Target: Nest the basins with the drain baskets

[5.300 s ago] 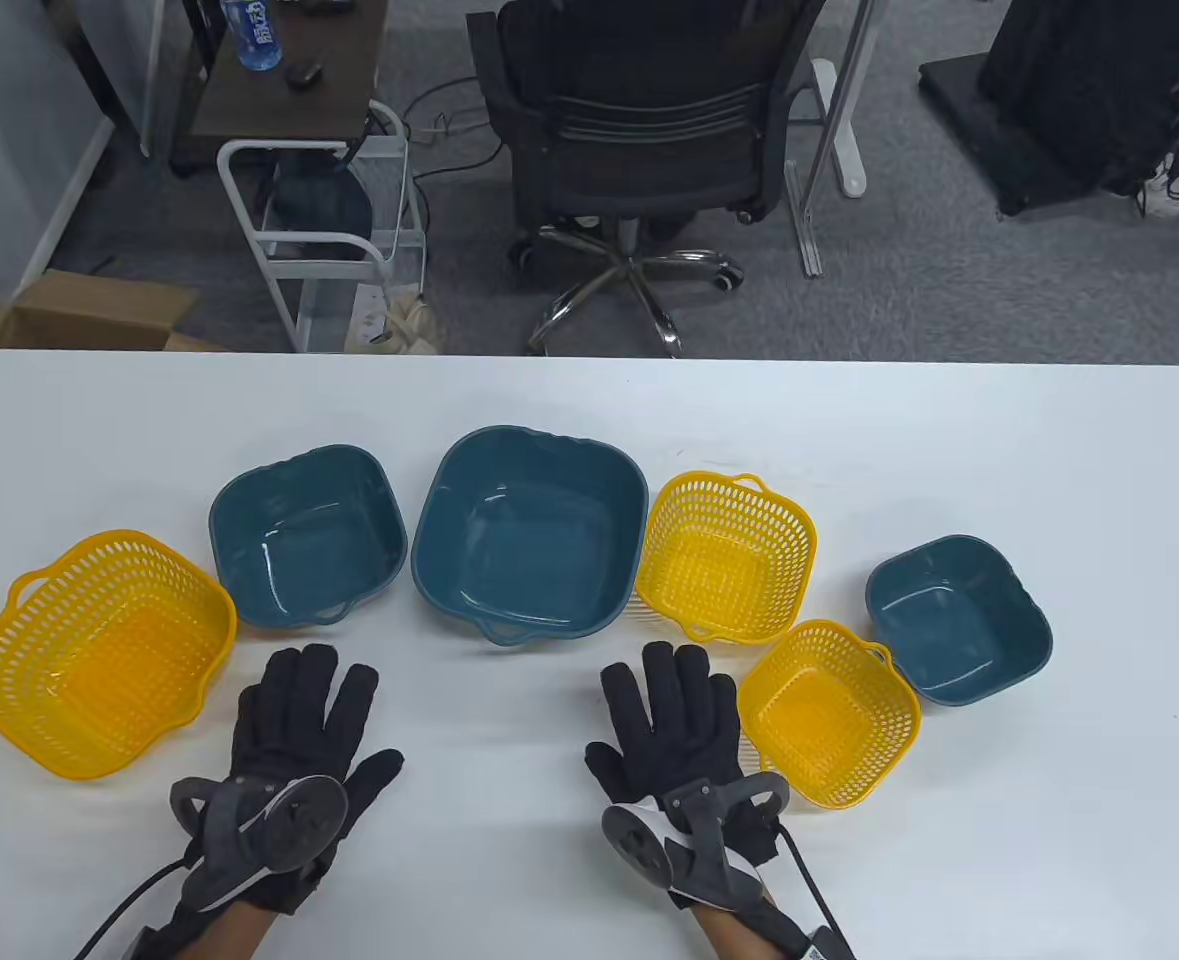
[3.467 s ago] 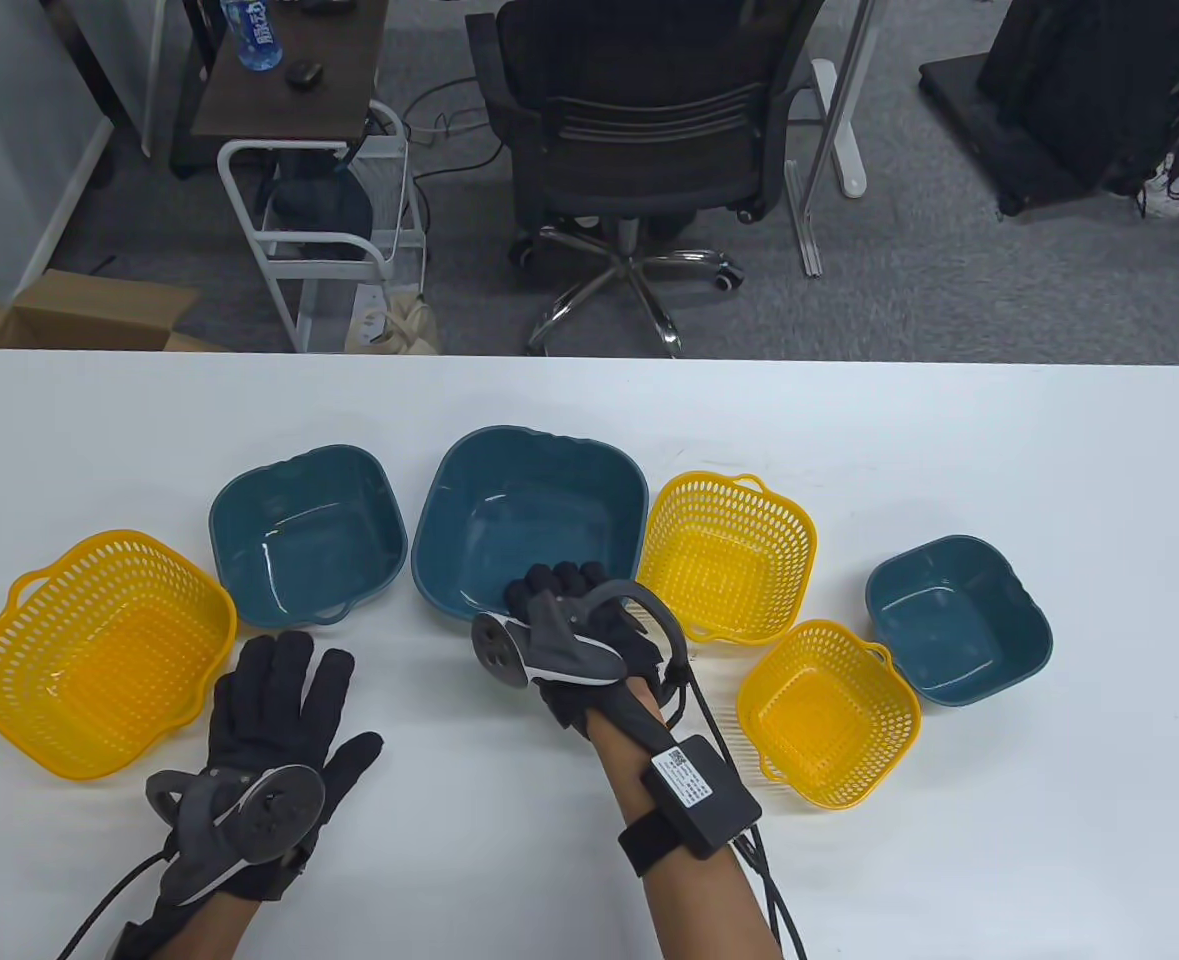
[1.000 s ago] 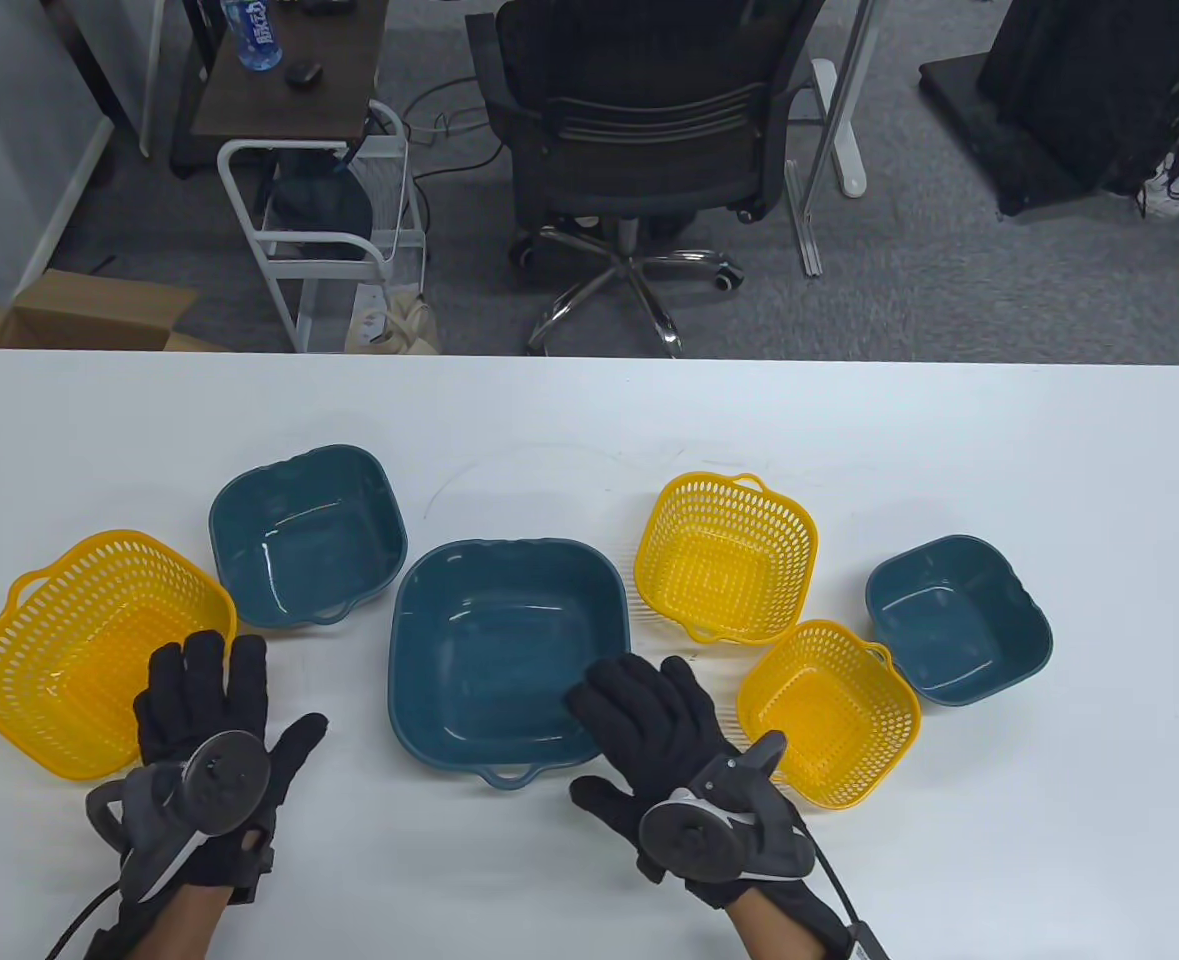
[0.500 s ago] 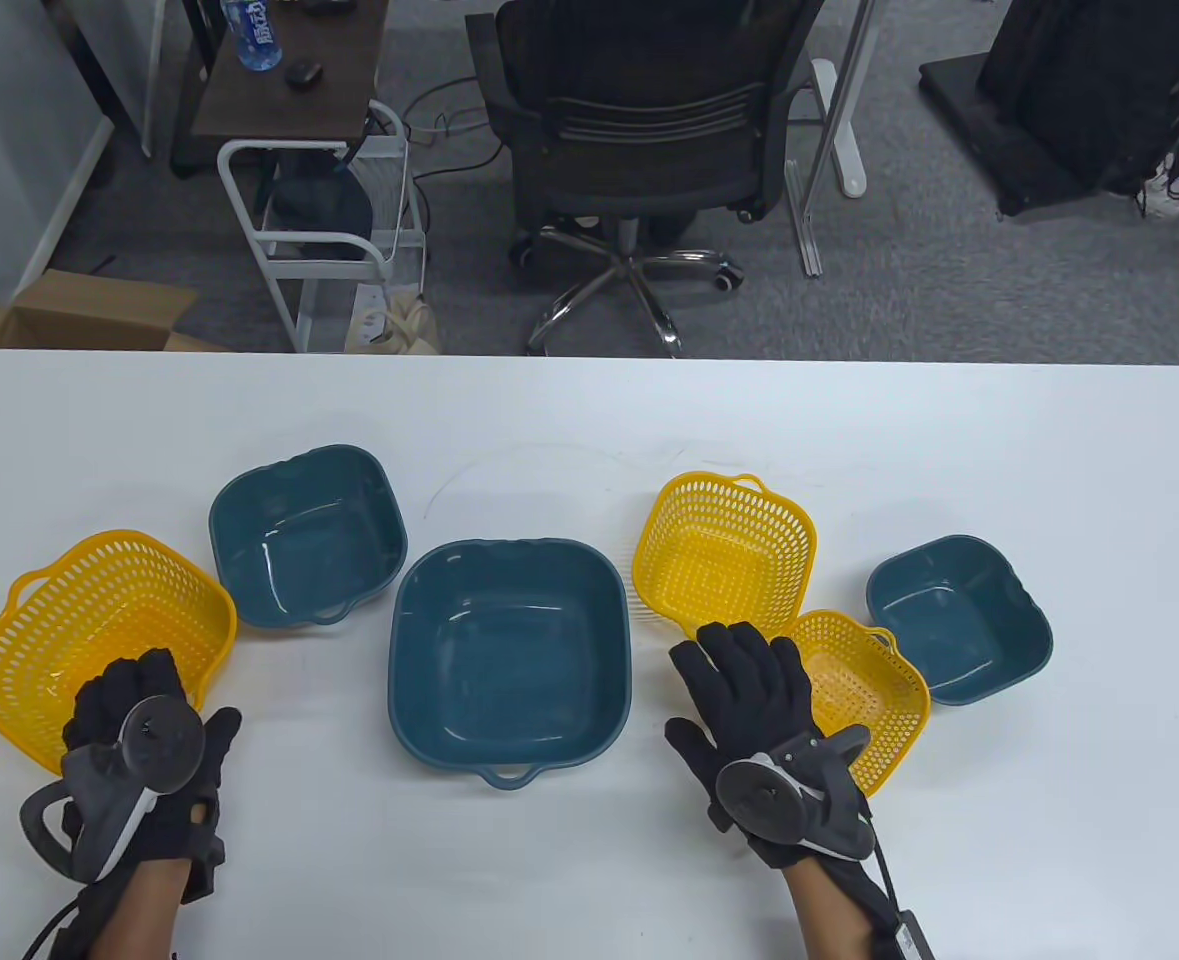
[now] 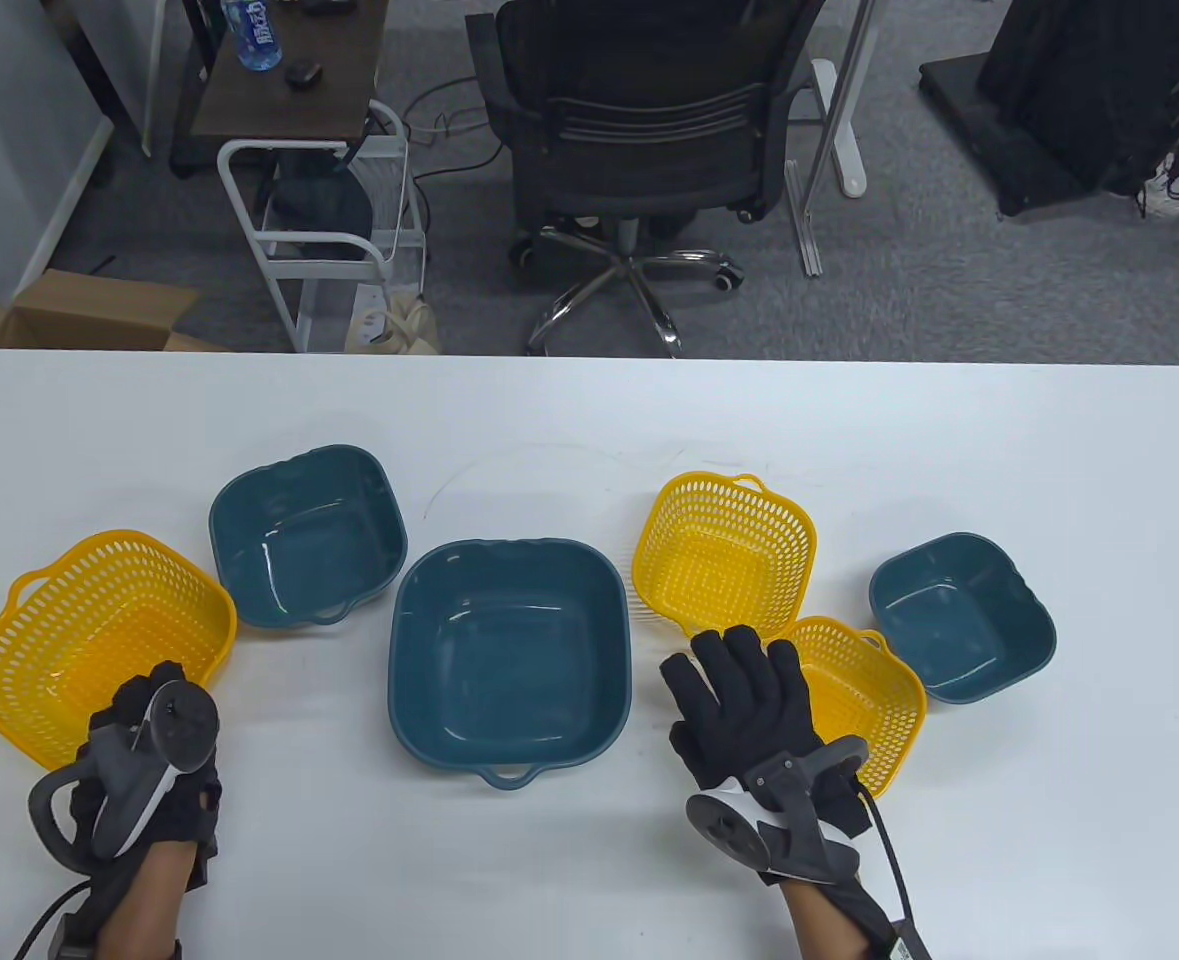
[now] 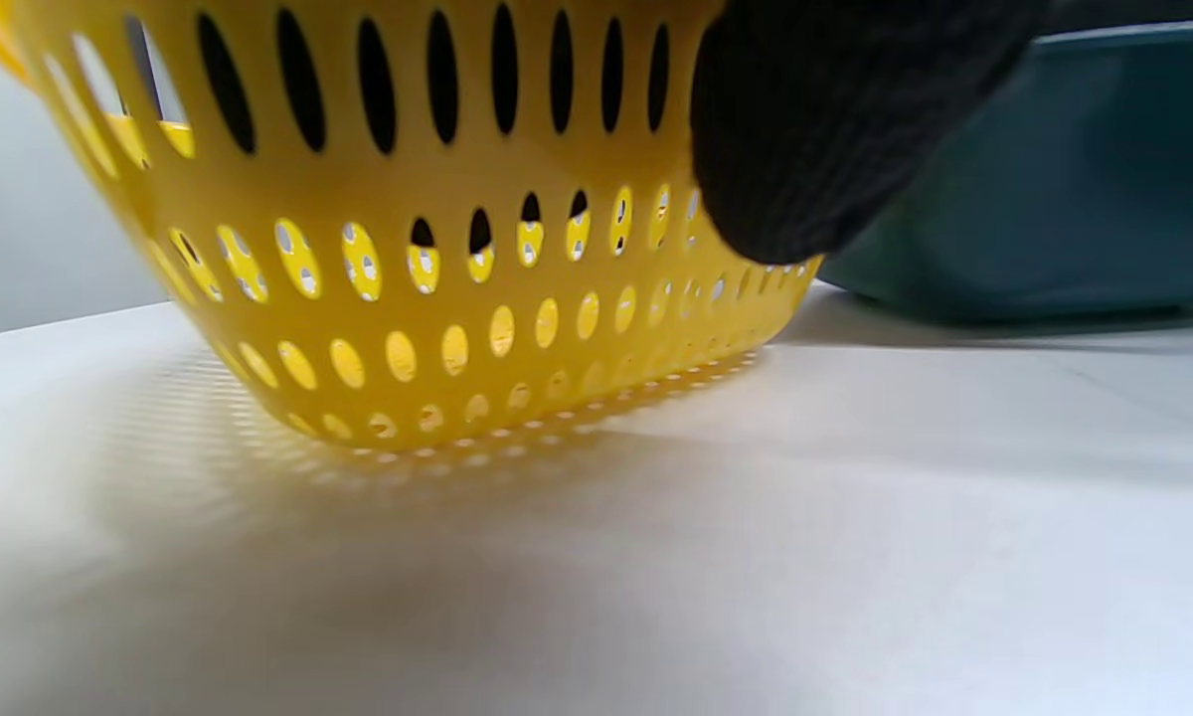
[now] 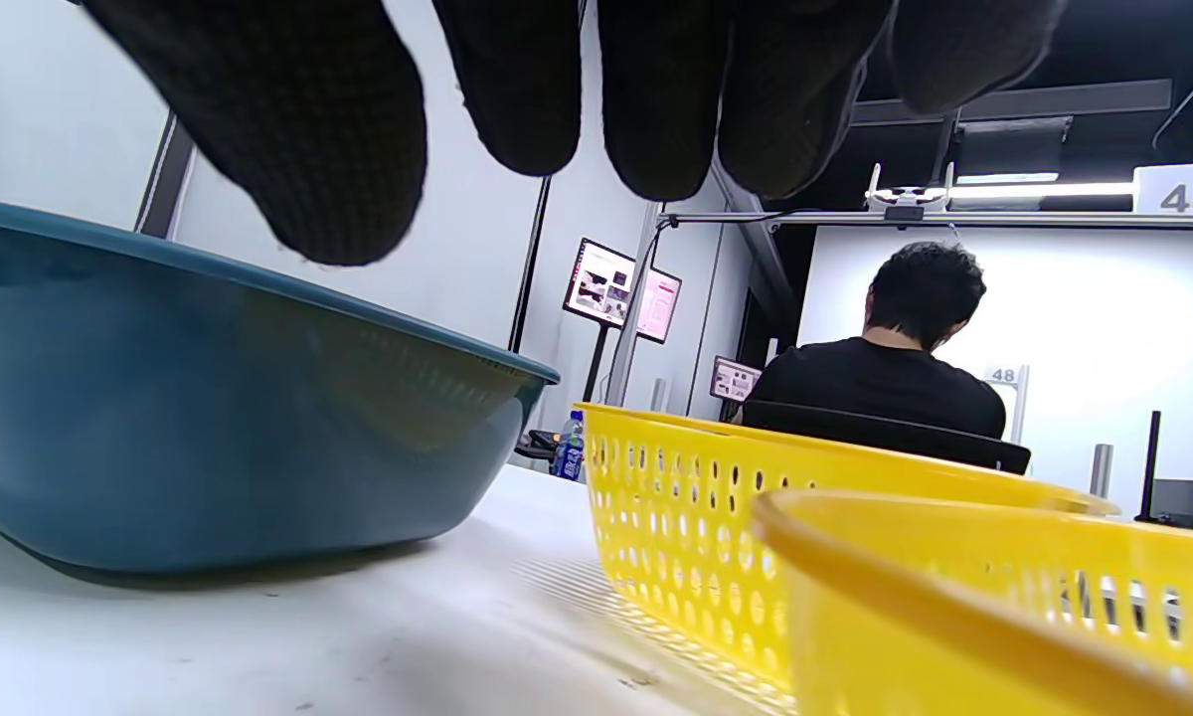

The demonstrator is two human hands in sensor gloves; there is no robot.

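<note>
- The left hand [image 5: 144, 760] was at the near edge of the large yellow basket [image 5: 89, 640], at the counter's left end. Its fingers curled toward the basket wall; in the left wrist view one fingertip [image 6: 815, 149] lay against the perforated side [image 6: 437, 249]. Whether it actually held the basket could not be told.
- The right hand [image 5: 754, 715] lay with fingers spread and extended, holding nothing. It sat just left of the small yellow basket [image 5: 864, 695], touching or nearly touching its rim.
- The large blue basin [image 5: 509, 655] stood between the two hands, apart from both, its handle toward the near edge.
- A medium blue basin [image 5: 304, 535] stood behind the large basket. A medium yellow basket [image 5: 724, 555] stood just behind the small one, and a small blue basin [image 5: 964, 615] stood at its right.
- All rested upright on the white counter [image 5: 589, 420].
- Beyond it stood a black office chair [image 5: 639, 130], a white cart [image 5: 324, 220] and a cardboard box [image 5: 89, 310] on grey carpet.
</note>
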